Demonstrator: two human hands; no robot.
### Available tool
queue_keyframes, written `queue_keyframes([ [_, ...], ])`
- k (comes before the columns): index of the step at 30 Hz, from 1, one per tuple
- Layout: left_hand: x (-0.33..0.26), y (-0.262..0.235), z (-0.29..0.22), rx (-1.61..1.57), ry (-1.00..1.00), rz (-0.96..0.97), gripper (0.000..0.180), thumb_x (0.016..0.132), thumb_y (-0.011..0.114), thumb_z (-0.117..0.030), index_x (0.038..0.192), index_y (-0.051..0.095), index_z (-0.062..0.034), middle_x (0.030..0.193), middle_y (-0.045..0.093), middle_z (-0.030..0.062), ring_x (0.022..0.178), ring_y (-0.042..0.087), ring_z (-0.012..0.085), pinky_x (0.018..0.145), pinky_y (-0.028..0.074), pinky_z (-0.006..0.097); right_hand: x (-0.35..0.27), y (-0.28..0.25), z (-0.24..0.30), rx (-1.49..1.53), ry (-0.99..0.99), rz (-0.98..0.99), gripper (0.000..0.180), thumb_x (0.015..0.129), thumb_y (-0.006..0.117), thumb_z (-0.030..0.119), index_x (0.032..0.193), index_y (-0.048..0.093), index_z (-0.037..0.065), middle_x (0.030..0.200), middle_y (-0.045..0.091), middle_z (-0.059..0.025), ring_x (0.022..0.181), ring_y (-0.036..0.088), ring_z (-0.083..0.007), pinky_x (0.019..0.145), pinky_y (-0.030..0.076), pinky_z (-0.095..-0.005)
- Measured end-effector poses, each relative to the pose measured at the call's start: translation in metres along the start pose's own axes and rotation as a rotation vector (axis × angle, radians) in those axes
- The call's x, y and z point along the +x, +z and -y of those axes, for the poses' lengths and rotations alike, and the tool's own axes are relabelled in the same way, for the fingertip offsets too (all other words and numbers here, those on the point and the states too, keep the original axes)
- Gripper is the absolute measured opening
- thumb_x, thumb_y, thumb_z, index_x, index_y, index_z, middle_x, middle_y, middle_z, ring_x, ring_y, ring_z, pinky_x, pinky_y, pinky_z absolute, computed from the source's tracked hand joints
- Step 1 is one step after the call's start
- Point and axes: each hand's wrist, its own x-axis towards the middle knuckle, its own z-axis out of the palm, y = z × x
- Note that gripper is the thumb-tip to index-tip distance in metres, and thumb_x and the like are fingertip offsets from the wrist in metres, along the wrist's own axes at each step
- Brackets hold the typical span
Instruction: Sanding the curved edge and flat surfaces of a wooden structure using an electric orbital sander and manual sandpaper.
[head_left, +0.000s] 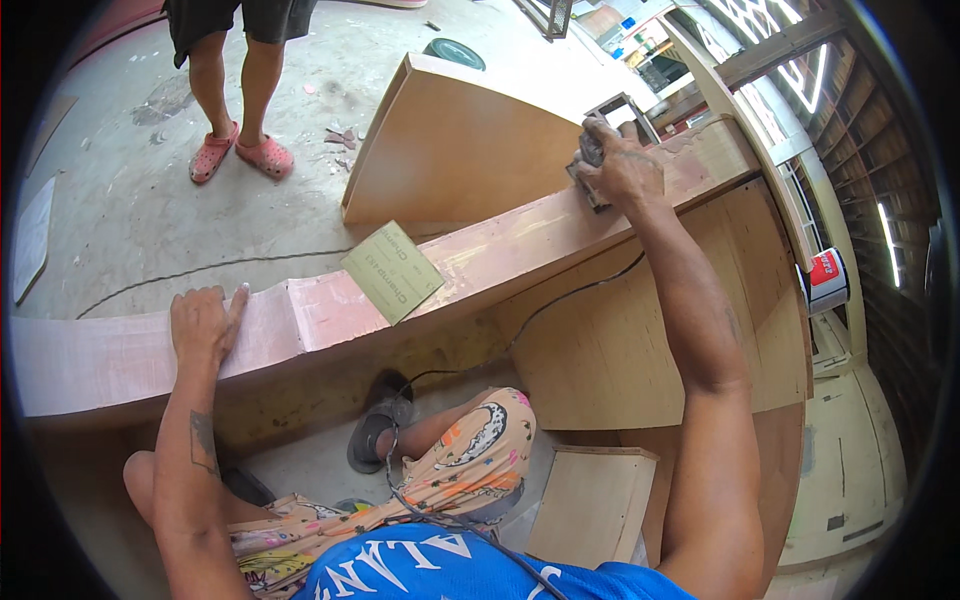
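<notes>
My left hand [203,325] rests flat on the pinkish, filler-coated wooden beam [100,355], fingers stretched out and thumb apart. Toward the beam's far right end, my right hand [625,170] is closed over a dusty grey sanding tool [590,155] with a flat dark base. Its base is against the beam's top face; the fingers partly hide its body, and whether it is powered I cannot tell. Between my hands, a yellowish sheet of sandpaper [393,272] lies across the beam, printed side up, with one corner over the near edge.
A dark cord [520,335] runs from my lap beneath the beam. Beyond the beam stands a curved wooden panel [460,145]. A person in pink clogs [265,157] stands at the far left. A small wooden board [592,505] is beside my leg, and a can [825,280] is right.
</notes>
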Motion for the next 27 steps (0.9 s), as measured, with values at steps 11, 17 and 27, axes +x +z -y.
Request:
queue_keyframes([
  [11, -0.002, 0.002, 0.001, -0.005, -0.012, -0.024, 0.056, 0.099, 0.048, -0.052, 0.087, 0.073, -0.0036, 0.089, 0.071, 0.0162, 0.092, 0.063, 0.0301, 0.089, 0.041, 0.042, -0.002, -0.013, -0.012, -0.090, 0.039, -0.033, 0.060, 0.086, 0.069, 0.045, 0.142, 0.050, 0.037, 0.137, 0.049, -0.0116, 0.110, 0.066, -0.0361, 0.092, 0.056, -0.0469],
  [17, 0.002, 0.006, 0.003, -0.001, -0.045, 0.005, 0.057, 0.098, 0.049, -0.054, 0.090, 0.073, -0.0030, 0.094, 0.071, 0.0170, 0.096, 0.063, 0.0300, 0.092, 0.041, 0.042, -0.003, -0.021, -0.021, -0.087, 0.089, -0.075, 0.062, 0.086, 0.072, 0.041, 0.143, 0.050, 0.034, 0.136, 0.049, -0.0114, 0.113, 0.064, -0.0370, 0.094, 0.055, -0.0473],
  [27, 0.000, 0.004, 0.004, 0.008, -0.026, 0.030, 0.059, 0.099, 0.046, -0.054, 0.090, 0.072, -0.0020, 0.094, 0.071, 0.0186, 0.098, 0.065, 0.0326, 0.092, 0.042, 0.045, -0.042, 0.029, 0.073, 0.265, -0.041, 0.130, 0.062, 0.085, 0.072, 0.037, 0.142, 0.049, 0.030, 0.133, 0.049, -0.0137, 0.111, 0.065, -0.0390, 0.094, 0.054, -0.0466],
])
